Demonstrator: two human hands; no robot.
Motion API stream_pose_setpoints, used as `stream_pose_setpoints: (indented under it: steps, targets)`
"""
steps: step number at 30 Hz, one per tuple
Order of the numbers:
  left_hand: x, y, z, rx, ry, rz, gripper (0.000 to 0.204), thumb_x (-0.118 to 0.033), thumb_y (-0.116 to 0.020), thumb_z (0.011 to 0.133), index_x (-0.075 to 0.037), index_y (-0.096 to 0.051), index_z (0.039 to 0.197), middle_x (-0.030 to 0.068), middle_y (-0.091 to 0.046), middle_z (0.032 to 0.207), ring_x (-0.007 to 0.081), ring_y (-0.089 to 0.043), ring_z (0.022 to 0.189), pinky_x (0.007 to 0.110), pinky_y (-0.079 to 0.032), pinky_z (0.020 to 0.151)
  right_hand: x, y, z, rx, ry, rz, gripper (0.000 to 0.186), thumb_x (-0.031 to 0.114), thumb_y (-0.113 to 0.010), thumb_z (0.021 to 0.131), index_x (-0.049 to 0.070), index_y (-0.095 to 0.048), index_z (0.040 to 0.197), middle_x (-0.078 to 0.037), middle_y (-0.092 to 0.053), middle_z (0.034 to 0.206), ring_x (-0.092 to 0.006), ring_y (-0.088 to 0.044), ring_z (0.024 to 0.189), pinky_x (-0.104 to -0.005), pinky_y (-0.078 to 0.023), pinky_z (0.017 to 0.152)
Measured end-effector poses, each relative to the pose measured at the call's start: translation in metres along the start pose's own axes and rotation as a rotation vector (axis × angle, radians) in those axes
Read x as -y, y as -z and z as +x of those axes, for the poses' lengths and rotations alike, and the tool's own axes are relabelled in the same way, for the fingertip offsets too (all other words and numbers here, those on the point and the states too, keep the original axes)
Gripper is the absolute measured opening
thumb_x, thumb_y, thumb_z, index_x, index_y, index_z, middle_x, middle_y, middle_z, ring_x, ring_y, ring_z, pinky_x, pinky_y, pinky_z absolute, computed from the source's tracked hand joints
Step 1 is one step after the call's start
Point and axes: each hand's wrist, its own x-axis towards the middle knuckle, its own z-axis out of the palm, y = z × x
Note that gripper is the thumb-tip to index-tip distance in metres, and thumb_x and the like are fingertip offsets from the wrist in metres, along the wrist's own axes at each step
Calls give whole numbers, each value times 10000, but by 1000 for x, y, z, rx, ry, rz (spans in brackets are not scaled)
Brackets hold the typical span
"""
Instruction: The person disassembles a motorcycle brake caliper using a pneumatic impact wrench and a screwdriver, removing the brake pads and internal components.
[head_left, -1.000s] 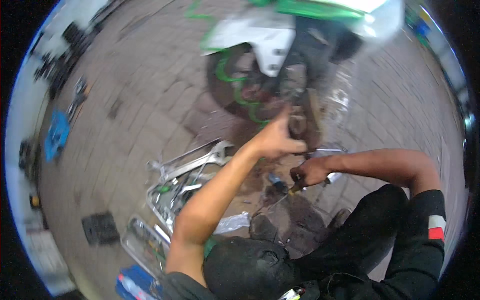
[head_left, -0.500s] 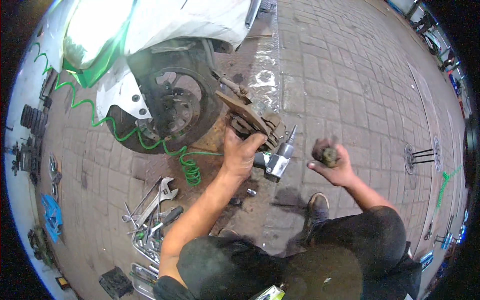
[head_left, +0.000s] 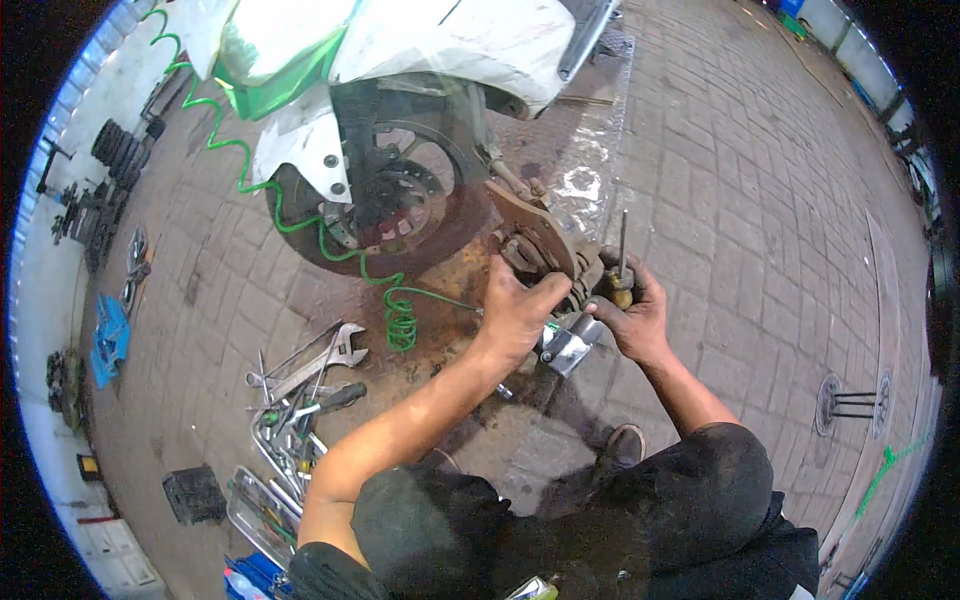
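The left hand point(head_left: 515, 310) sits just right of the frame's centre, fingers curled over the lower edge of a rusty brake part point(head_left: 535, 240), thumb stretched right toward the other hand. It grips that part, though how tightly cannot be told. Just beside it, the right hand point(head_left: 632, 318) is closed in a fist around the handle of a screwdriver point(head_left: 621, 262) whose thin shaft points straight up. Below and between the two hands lies a shiny metal tool point(head_left: 568, 345), touching or nearly touching the left palm; which one cannot be told.

The brake part hangs at the right edge of the wheel hub point(head_left: 395, 205), which sits above centre under the white car body point(head_left: 440, 45) in the upper middle. A coiled green hose point(head_left: 400, 315) runs from the upper left, loops across the hub's lower edge and bunches just left of the left wrist, partly crossing the space before the hub.

Lower left of the forearm, a large wrench point(head_left: 325, 355) lies among a pile of spanners and screwdrivers point(head_left: 290, 420) on the brick paving point(head_left: 740, 190). A black shoe point(head_left: 625, 445) shows under the right forearm. The person's dark clothing fills the bottom of the frame and hides the ground there.
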Motion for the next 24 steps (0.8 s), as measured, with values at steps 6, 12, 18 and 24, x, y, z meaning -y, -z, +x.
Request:
stream_pose_setpoints:
  steps: [6,12,18,24]
  targets:
    - [4,9,8,74,-133,296,614,9,-674,772,12,-326,1278,101,-588,1123,167,-587,1019,328,-479,927,-1,6,4,-1,-128,108,573,20,-814,707,42,-568,1225,-13,-607,1024,-113,-561,937,-276,-477,828]
    - [39,9,22,25,-152,216,666,20,-669,763,15,-276,1301,112,-580,1107,158,-593,979,317,-499,879,22,26,-10,67,-232,-109,559,99,-708,845,55,-480,1354,-37,-590,1095,-115,-530,967,-281,-463,838]
    - [34,27,23,61,-127,255,621,34,-646,802,-41,-292,1307,84,-550,1120,156,-574,997,305,-519,866,92,68,-28,343,-337,-241,419,114,-567,933,46,-495,1340,-38,-567,967,-117,-524,760,-276,-463,641]
    - [41,6,27,37,-131,259,578,38,-654,790,-38,-342,1270,78,-553,1110,150,-568,986,294,-511,865,106,88,-29,485,-124,-401,373,71,-555,938,29,-538,1309,-47,-565,873,-88,-546,674,-254,-474,550]
